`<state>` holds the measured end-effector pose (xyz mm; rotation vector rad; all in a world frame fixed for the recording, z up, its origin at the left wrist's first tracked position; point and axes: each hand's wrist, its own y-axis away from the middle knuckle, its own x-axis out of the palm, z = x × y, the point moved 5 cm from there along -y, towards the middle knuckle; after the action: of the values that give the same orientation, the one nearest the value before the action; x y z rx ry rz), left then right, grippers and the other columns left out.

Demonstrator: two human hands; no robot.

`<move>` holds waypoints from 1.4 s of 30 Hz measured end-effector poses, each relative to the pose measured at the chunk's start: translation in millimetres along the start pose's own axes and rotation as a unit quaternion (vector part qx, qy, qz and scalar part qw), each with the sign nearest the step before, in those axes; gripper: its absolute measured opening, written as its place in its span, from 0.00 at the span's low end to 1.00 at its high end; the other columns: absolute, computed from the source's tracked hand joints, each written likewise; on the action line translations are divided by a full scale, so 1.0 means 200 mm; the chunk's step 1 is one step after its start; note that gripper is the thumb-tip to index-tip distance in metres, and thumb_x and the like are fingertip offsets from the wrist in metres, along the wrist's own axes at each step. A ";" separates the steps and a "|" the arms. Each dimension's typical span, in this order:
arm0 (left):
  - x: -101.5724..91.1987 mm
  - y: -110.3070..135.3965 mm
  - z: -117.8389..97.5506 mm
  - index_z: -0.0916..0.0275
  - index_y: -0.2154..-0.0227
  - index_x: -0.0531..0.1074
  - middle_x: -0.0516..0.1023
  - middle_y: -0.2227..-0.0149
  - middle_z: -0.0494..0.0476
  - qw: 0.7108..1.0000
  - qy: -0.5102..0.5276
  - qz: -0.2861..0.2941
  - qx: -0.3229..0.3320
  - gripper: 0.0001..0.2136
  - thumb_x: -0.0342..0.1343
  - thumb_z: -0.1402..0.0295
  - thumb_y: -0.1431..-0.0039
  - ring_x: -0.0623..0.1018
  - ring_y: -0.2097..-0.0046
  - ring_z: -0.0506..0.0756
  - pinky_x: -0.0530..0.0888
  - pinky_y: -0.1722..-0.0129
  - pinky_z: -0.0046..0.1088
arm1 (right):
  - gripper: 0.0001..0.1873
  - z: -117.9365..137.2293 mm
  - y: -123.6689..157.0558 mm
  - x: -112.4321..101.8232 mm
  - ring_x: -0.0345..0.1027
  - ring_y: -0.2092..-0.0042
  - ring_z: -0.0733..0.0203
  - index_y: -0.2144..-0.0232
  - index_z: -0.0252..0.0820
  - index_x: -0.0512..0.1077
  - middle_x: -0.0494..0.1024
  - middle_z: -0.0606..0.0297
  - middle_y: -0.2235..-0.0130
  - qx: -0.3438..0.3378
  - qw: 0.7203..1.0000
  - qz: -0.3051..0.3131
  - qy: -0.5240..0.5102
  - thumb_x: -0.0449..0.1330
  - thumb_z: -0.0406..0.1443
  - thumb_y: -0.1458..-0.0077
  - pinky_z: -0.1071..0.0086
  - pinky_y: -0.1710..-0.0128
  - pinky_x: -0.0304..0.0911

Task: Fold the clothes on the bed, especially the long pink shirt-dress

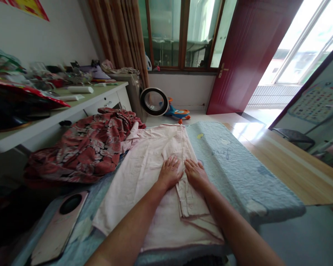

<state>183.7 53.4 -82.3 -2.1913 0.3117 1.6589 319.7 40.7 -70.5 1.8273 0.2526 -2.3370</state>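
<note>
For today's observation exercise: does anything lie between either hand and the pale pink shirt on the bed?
Nothing visible does. The left hand and right hand both rest flat, directly on the pale pink shirt, side by side. The red floral garment lies to the left, away from both hands.

I have one view, head-worn, looking forward and down, close over the pink shirt (140,171) on the blue bedspread (238,166)

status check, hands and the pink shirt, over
Left hand and right hand open, palms flat on pink shirt. Shirt spread on blue quilt. Floral garment heaped at its left edge.
</note>
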 end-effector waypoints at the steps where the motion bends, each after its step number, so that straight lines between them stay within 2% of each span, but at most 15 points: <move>1: 0.00 0.00 0.00 0.58 0.38 0.62 0.58 0.33 0.60 1.000 -0.004 -0.003 0.000 0.26 0.49 0.57 0.37 0.55 0.32 0.63 0.54 0.34 0.45 | 0.25 -0.01 0.02 0.01 0.45 0.32 0.57 0.36 0.42 0.59 0.57 0.57 0.33 0.005 1.000 -0.004 0.005 0.43 0.38 0.33 0.54 0.34 0.36; 4: -0.01 0.02 0.01 0.61 0.38 0.62 0.60 0.34 0.62 1.000 -0.010 -0.008 -0.009 0.24 0.46 0.62 0.36 0.58 0.33 0.62 0.56 0.35 0.43 | 0.26 -0.04 0.05 0.03 0.45 0.31 0.58 0.36 0.42 0.58 0.56 0.58 0.32 0.021 1.000 -0.008 0.003 0.43 0.40 0.33 0.55 0.34 0.35; 8: -0.03 0.05 0.02 0.60 0.39 0.62 0.62 0.34 0.61 0.999 -0.011 -0.014 -0.032 0.22 0.44 0.64 0.34 0.61 0.34 0.61 0.58 0.36 0.47 | 0.24 -0.04 0.03 -0.01 0.48 0.33 0.59 0.38 0.42 0.62 0.60 0.59 0.34 0.024 0.999 -0.036 -0.006 0.44 0.39 0.33 0.58 0.35 0.38; 10: -0.04 0.06 0.03 0.59 0.39 0.63 0.63 0.35 0.62 0.999 -0.011 -0.015 -0.035 0.21 0.44 0.64 0.34 0.61 0.35 0.61 0.57 0.37 0.49 | 0.20 -0.04 -0.01 -0.04 0.55 0.36 0.58 0.45 0.42 0.69 0.67 0.58 0.38 0.027 0.999 -0.043 -0.004 0.46 0.37 0.35 0.61 0.38 0.43; 12: -0.06 0.06 0.03 0.59 0.40 0.64 0.64 0.36 0.62 0.999 -0.008 -0.018 -0.027 0.21 0.44 0.61 0.33 0.62 0.35 0.62 0.56 0.37 0.51 | 0.17 -0.04 -0.06 -0.07 0.64 0.42 0.58 0.54 0.41 0.74 0.75 0.56 0.46 0.042 0.999 -0.033 0.004 0.47 0.35 0.35 0.63 0.42 0.49; 15: -0.07 0.05 0.04 0.56 0.43 0.67 0.66 0.37 0.60 1.000 0.007 -0.018 -0.021 0.20 0.41 0.58 0.32 0.63 0.35 0.61 0.57 0.37 0.49 | 0.18 -0.04 -0.16 -0.09 0.69 0.48 0.59 0.60 0.41 0.75 0.79 0.56 0.53 0.051 0.998 -0.023 0.007 0.45 0.33 0.35 0.65 0.45 0.52; 17: -0.07 0.05 0.04 0.55 0.44 0.68 0.67 0.37 0.58 0.999 0.014 -0.015 -0.025 0.19 0.41 0.58 0.31 0.63 0.36 0.60 0.58 0.37 0.47 | 0.18 -0.03 -0.19 -0.09 0.66 0.44 0.59 0.54 0.42 0.73 0.75 0.56 0.46 0.040 0.999 -0.036 -0.002 0.44 0.35 0.34 0.62 0.42 0.49; 20: -0.07 0.04 0.06 0.56 0.43 0.67 0.66 0.37 0.61 0.999 0.007 -0.019 -0.037 0.19 0.45 0.60 0.33 0.64 0.36 0.61 0.59 0.38 0.47 | 0.22 -0.02 -0.20 -0.05 0.51 0.34 0.60 0.42 0.45 0.64 0.62 0.58 0.35 0.030 0.999 -0.034 -0.009 0.42 0.39 0.32 0.56 0.37 0.42; 22: -0.07 0.04 0.07 0.57 0.44 0.68 0.66 0.37 0.63 0.998 0.000 -0.028 -0.054 0.19 0.48 0.61 0.35 0.65 0.37 0.62 0.60 0.39 0.47 | 0.24 -0.02 -0.19 -0.02 0.44 0.32 0.61 0.37 0.46 0.59 0.57 0.60 0.33 0.033 0.999 -0.017 -0.006 0.40 0.41 0.32 0.53 0.35 0.39; 28: -0.17 0.04 0.09 0.59 0.58 0.77 0.76 0.48 0.65 0.993 -0.021 -0.040 -0.113 0.12 0.50 0.64 0.37 0.72 0.44 0.64 0.61 0.41 0.50 | 0.26 -0.04 -0.18 0.00 0.44 0.31 0.60 0.36 0.45 0.57 0.55 0.59 0.32 0.048 0.998 -0.029 0.001 0.42 0.42 0.33 0.48 0.34 0.34; 31: -0.20 -0.05 0.06 0.62 0.62 0.78 0.76 0.48 0.68 0.992 -0.051 -0.047 -0.110 0.13 0.48 0.66 0.37 0.70 0.43 0.66 0.61 0.41 0.50 | 0.26 -0.04 -0.18 0.01 0.44 0.32 0.59 0.36 0.45 0.57 0.55 0.58 0.32 0.049 0.998 -0.036 0.003 0.42 0.42 0.33 0.47 0.34 0.34; 33: -0.19 -0.16 0.03 0.63 0.57 0.76 0.73 0.43 0.67 0.995 -0.045 -0.055 -0.077 0.14 0.47 0.69 0.37 0.67 0.39 0.64 0.60 0.39 0.47 | 0.26 -0.04 -0.18 0.02 0.44 0.31 0.58 0.36 0.45 0.56 0.55 0.58 0.32 0.045 0.998 -0.036 0.003 0.41 0.42 0.32 0.47 0.34 0.34; 36: -0.11 -0.34 -0.01 0.64 0.46 0.70 0.66 0.37 0.64 0.999 0.006 -0.054 -0.007 0.18 0.44 0.71 0.35 0.63 0.35 0.59 0.60 0.37 0.40 | 0.27 -0.03 -0.18 0.02 0.41 0.31 0.58 0.34 0.46 0.54 0.53 0.59 0.31 0.035 0.999 -0.028 0.006 0.41 0.42 0.32 0.46 0.34 0.33; 38: -0.04 -0.42 0.00 0.65 0.43 0.67 0.66 0.37 0.65 0.998 0.035 -0.044 0.003 0.19 0.43 0.70 0.34 0.64 0.35 0.58 0.60 0.36 0.38 | 0.27 -0.03 -0.18 0.01 0.40 0.30 0.58 0.34 0.46 0.53 0.52 0.59 0.31 0.029 0.999 -0.013 0.006 0.41 0.43 0.32 0.46 0.34 0.33; 42: 0.05 -0.45 0.04 0.63 0.43 0.68 0.68 0.39 0.65 0.998 0.040 -0.042 -0.012 0.19 0.45 0.62 0.33 0.64 0.35 0.60 0.59 0.36 0.42 | 0.28 -0.05 -0.18 0.02 0.41 0.31 0.56 0.34 0.45 0.54 0.52 0.57 0.31 0.043 0.999 0.000 0.014 0.41 0.44 0.33 0.45 0.35 0.33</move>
<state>214.2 138.7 -80.3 -2.2599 0.2171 1.5418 320.7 78.9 -75.2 1.8985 0.1581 -2.3582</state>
